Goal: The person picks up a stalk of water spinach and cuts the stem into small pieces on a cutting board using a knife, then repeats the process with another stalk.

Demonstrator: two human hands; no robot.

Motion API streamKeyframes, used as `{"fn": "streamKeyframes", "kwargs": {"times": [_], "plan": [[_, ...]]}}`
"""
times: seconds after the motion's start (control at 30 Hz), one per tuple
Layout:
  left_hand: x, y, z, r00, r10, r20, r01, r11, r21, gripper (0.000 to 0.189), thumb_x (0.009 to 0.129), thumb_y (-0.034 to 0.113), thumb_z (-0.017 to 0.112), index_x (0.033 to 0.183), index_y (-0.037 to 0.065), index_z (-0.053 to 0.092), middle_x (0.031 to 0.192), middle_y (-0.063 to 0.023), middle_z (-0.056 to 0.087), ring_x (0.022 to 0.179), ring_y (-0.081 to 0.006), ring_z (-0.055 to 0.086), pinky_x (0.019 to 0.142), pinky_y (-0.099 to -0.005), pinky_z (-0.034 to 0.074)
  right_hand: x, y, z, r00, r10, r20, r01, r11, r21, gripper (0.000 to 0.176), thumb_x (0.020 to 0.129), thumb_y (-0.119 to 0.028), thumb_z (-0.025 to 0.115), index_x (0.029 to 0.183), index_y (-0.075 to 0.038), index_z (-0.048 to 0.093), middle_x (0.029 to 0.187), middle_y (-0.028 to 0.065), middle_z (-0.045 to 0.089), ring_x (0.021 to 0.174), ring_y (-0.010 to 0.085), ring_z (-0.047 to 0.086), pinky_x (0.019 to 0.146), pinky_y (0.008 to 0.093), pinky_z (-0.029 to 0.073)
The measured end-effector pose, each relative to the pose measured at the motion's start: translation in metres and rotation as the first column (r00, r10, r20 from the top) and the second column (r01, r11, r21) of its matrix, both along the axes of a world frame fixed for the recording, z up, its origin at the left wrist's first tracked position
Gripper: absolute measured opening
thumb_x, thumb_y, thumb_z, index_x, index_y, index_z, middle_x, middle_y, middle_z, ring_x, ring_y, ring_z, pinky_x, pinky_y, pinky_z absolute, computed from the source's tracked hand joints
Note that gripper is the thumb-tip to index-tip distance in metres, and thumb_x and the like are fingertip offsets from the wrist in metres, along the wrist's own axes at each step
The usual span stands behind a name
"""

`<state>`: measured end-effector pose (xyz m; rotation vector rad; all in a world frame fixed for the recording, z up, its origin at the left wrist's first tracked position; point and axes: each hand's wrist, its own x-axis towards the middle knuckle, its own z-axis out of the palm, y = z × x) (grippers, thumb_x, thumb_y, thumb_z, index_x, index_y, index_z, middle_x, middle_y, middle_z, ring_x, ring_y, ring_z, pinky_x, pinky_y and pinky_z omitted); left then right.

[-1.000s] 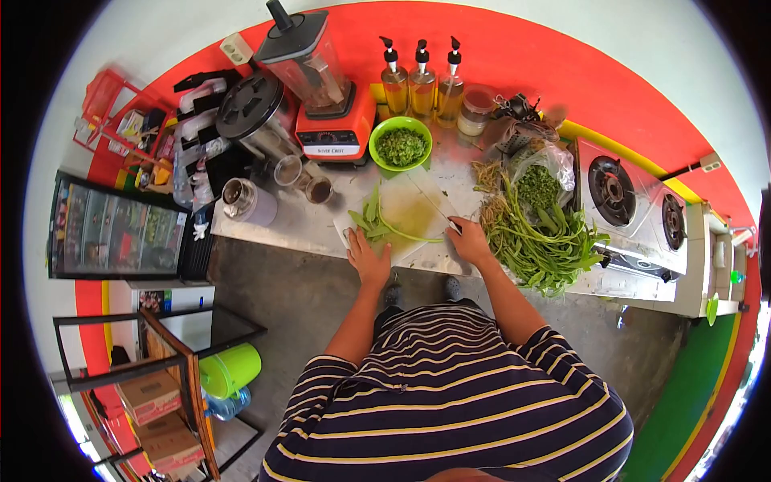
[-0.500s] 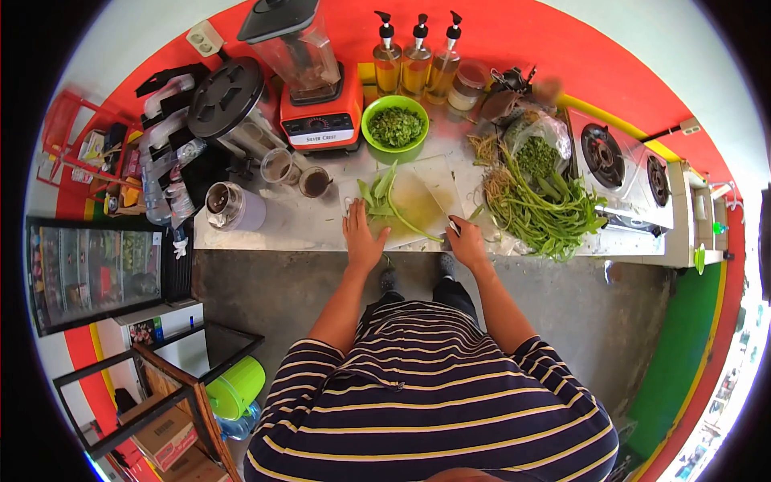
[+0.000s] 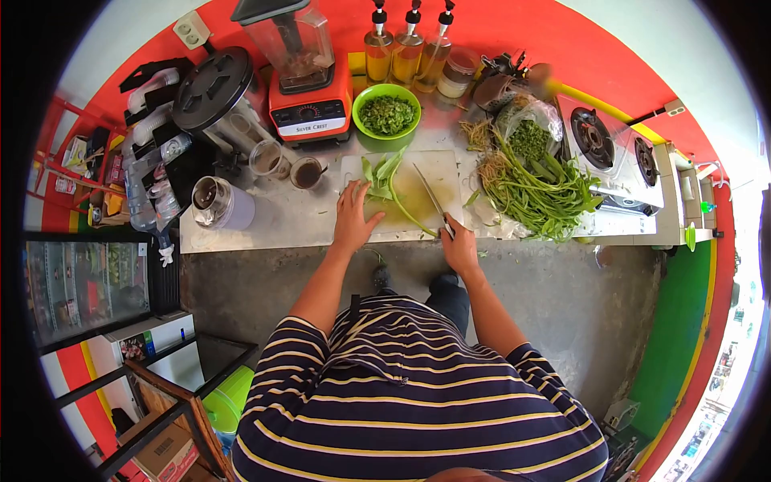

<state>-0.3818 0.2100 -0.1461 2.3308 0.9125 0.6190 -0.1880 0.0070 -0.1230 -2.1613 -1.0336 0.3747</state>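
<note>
L hand [image 3: 351,217] lies flat on the leafy end of the greens [image 3: 384,178], fingers spread apart, pressing down, not gripping. R hand [image 3: 460,247]: fingers clamped round the handle of the knife [image 3: 430,197].

Greens sit on the cutting board [image 3: 446,173], upper centre of frame, on the counter [image 3: 273,225], just below the green bowl [image 3: 358,108] of chopped bits. Uncut pile [image 3: 534,197] is to the right of the board, apart from it.

Orientation:
- Greens: long axis diagonal. Leaves point to upper left, toward the bowl; 1 thin stem trails to lower right and ends near my R hand.
- Knife: tip points up the frame and a bit left, handle at lower right. Blade lies nearly along the stem, not across it.

Doing the cut well, my judgement:
- Turn the blade so it crosses the stem, approx square to it.
- Curl L fingertips back under the knuckles before the edge comes near.
- Keep stems bunched and pinned so they don't roll.
- Short, even strokes, working from stem end toward the leaves.
</note>
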Motion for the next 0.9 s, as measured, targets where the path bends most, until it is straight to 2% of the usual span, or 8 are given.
{"fn": "streamKeyframes", "kwargs": {"times": [0.17, 0.23, 0.33, 0.4, 0.5, 0.7, 0.83, 0.9], "plan": [[0.009, -0.014, 0.011, 0.998, 0.062, -0.027, -0.058, 0.991, 0.122, 0.07, 0.083, 0.026, 0.077, 0.146, 0.016, 0.047, 0.145, -0.0132, 0.045, 0.139, -0.0343, 0.035, 0.112, -0.05, 0.029, 0.007, 0.0, 0.011, 0.994, 0.003, -0.111, -0.005, 1.0, -0.019, 0.042, 0.09, -0.016, 0.066, 0.127, 0.004, 0.063, 0.098, 0.0288, 0.07, 0.092, 0.0444, 0.068, 0.084, 0.0464, 0.052], [0.02, -0.022, 0.012, 0.995, -0.09, -0.038, 0.095, 0.975, 0.2, 0.057, 0.085, 0.022, 0.074, 0.138, 0.018, 0.056, 0.141, -0.0076, 0.048, 0.133, -0.0316, 0.04, 0.109, -0.0487, 0.03, 0.01, -0.008, 0.009, 0.985, -0.021, -0.174, 0.009, 0.998, -0.069, 0.042, 0.09, -0.017, 0.067, 0.127, 0.004, 0.063, 0.094, 0.0271, 0.071, 0.088, 0.0424, 0.069, 0.081, 0.0451, 0.053], [0.037, -0.024, 0.008, 0.978, -0.2, -0.051, 0.206, 0.963, 0.175, 0.034, 0.086, 0.022, 0.073, 0.119, 0.016, 0.069, 0.134, -0.0018, 0.054, 0.129, -0.0286, 0.043, 0.108, -0.0475, 0.031, 0.014, -0.021, 0.011, 0.977, -0.032, -0.211, 0.035, 0.999, 0.011, 0.035, 0.092, -0.019, 0.067, 0.118, 0.004, 0.066, 0.086, 0.0219, 0.071, 0.076, 0.0334, 0.069, 0.073, 0.041, 0.052], [0.05, -0.019, 0.006, 0.964, -0.258, -0.066, 0.266, 0.948, 0.174, 0.029, 0.085, 0.023, 0.074, 0.113, 0.015, 0.071, 0.13, -0.0005, 0.057, 0.127, -0.0264, 0.045, 0.107, -0.0474, 0.031, 0.02, -0.025, 0.019, 0.949, -0.022, -0.316, -0.01, 0.995, -0.1, 0.027, 0.098, -0.022, 0.062, 0.108, 0.003, 0.066, 0.077, 0.0108, 0.069, 0.063, 0.0144, 0.064, 0.059, 0.033, 0.049], [0.065, -0.013, 0.004, 0.958, -0.276, -0.079, 0.285, 0.946, 0.156, 0.02, 0.085, 0.024, 0.074, 0.102, 0.014, 0.072, 0.116, 0.0012, 0.064, 0.12, -0.0223, 0.05, 0.102, -0.0472, 0.034, 0.016, -0.021, 0.034, 0.865, -0.064, -0.497, 0.076, 0.997, 0.004, 0.025, 0.101, -0.023, 0.059, 0.104, 0.002, 0.063, 0.073, 0.009, 0.068, 0.053, 0.0136, 0.061, 0.049, 0.0337, 0.045], [0.084, -0.019, -0.001, 0.973, -0.224, 0.053, 0.213, 0.965, 0.154, 0.015, 0.084, 0.021, 0.075, 0.095, 0.012, 0.071, 0.095, 0.0003, 0.066, 0.105, -0.0231, 0.058, 0.096, -0.0437, 0.037, 0.005, 0.0, 0.028, 0.966, -0.002, -0.258, -0.014, 0.998, -0.058, 0.026, 0.1, -0.023, 0.057, 0.101, 0.002, 0.062, 0.075, 0.021, 0.069, 0.062, 0.0403, 0.066, 0.059, 0.0491, 0.05], [0.084, -0.025, -0.008, 0.964, -0.214, 0.161, 0.19, 0.97, 0.149, 0.014, 0.083, 0.014, 0.074, 0.096, 0.01, 0.071, 0.096, -0.0039, 0.064, 0.101, -0.027, 0.058, 0.091, -0.0423, 0.042, -0.018, 0.014, 0.021, 0.984, 0.026, 0.174, 0.002, 0.988, -0.158, 0.032, 0.101, -0.028, 0.056, 0.098, 0.002, 0.064, 0.075, 0.026, 0.067, 0.069, 0.0444, 0.068, 0.064, 0.0511, 0.053], [0.082, -0.028, -0.008, 0.959, -0.2, 0.201, 0.175, 0.975, 0.134, 0.014, 0.083, 0.011, 0.073, 0.097, 0.009, 0.071, 0.096, -0.0052, 0.064, 0.101, -0.0285, 0.058, 0.09, -0.0423, 0.043, -0.024, 0.019, 0.021, 0.991, 0.002, 0.132, 0.032, 0.968, -0.249, 0.035, 0.102, -0.032, 0.053, 0.096, 0.002, 0.063, 0.077, 0.0277, 0.067, 0.077, 0.0456, 0.069, 0.07, 0.0539, 0.054]]}}
